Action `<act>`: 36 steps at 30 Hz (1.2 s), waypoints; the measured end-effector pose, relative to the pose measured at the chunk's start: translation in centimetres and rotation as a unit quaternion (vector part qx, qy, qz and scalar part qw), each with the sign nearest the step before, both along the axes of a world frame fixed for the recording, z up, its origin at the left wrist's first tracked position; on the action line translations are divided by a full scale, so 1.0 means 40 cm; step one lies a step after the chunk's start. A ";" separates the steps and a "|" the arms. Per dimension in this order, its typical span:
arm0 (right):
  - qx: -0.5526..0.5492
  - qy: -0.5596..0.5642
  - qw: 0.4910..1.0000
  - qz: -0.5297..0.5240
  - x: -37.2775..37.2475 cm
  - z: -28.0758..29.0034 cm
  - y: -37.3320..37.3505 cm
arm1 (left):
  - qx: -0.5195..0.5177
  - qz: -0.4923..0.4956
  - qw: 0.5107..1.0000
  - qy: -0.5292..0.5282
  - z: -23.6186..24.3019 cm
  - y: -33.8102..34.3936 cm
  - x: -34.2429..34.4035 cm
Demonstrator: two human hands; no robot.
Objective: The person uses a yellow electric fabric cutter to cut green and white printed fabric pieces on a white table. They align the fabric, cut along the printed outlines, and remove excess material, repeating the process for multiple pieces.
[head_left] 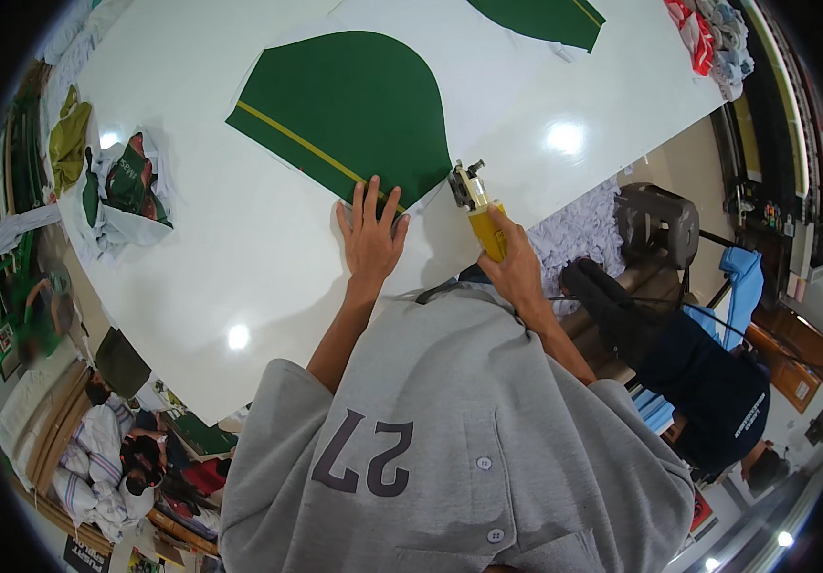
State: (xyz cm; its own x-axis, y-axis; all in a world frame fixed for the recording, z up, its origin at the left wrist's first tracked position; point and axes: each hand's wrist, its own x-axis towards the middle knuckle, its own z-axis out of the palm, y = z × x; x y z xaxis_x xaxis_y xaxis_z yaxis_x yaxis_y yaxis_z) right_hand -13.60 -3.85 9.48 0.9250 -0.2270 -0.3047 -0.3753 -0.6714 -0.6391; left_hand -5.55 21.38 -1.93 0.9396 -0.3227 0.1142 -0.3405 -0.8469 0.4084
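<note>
While a glossy white table (192,277) fills mid-frame, I see the yellow-striped green fabric panel (354,95) at upper centre, its curve seemingly trimmed, lower-right margin apparently remaining; left hand (372,239) lies fingers-spread on it, right hand (517,265) grasps a yellow metal-headed cutter (485,225).

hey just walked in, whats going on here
A person in a grey shirt is at a white table with a green fabric piece laid out on it. The left hand rests on the piece's near, yellow-striped edge, fingers spread. The right hand grips a yellow handheld tool, its metal head at the piece's right-hand corner; whether it touches the fabric is hard to tell. Another green piece lies toward the far side.
</note>
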 end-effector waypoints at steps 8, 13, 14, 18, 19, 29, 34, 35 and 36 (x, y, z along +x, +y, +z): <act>-0.003 -0.011 1.000 -0.025 0.020 -0.002 0.021 | 0.002 -0.001 1.000 0.007 0.004 -0.003 -0.001; -0.003 -0.016 0.999 -0.027 0.035 -0.006 0.023 | 0.001 0.006 1.000 0.012 0.004 -0.003 -0.003; -0.009 -0.004 1.000 -0.025 0.038 -0.008 0.022 | 0.001 0.007 1.000 0.010 0.004 -0.004 -0.003; -0.016 -0.020 1.000 -0.017 0.049 -0.017 0.021 | 0.004 0.009 1.000 0.006 0.004 -0.007 -0.001; -0.016 -0.024 0.999 -0.015 0.054 -0.018 0.021 | 0.005 0.009 1.000 0.006 0.005 -0.008 -0.001; 0.002 -0.014 1.000 -0.016 0.163 -0.020 0.029 | 0.006 0.013 1.000 0.016 0.025 -0.003 0.002; -0.011 -0.026 1.000 -0.001 0.242 -0.030 0.014 | -0.010 0.016 1.000 0.011 0.029 -0.006 0.004; -0.015 -0.023 1.000 0.000 0.261 -0.033 0.011 | -0.012 0.019 1.000 0.011 0.029 -0.007 0.004; -0.019 -0.019 1.000 0.001 0.281 -0.034 0.007 | -0.011 0.020 1.000 0.010 0.028 -0.006 0.005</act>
State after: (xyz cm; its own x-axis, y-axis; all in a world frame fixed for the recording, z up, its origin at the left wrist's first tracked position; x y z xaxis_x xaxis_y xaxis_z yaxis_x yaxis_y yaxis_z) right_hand -2.38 -3.58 8.10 0.9361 -0.2368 -0.2601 -0.3502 -0.6963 -0.6265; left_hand -5.36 21.14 -0.79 0.9537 -0.2829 0.1020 -0.2986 -0.8501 0.4337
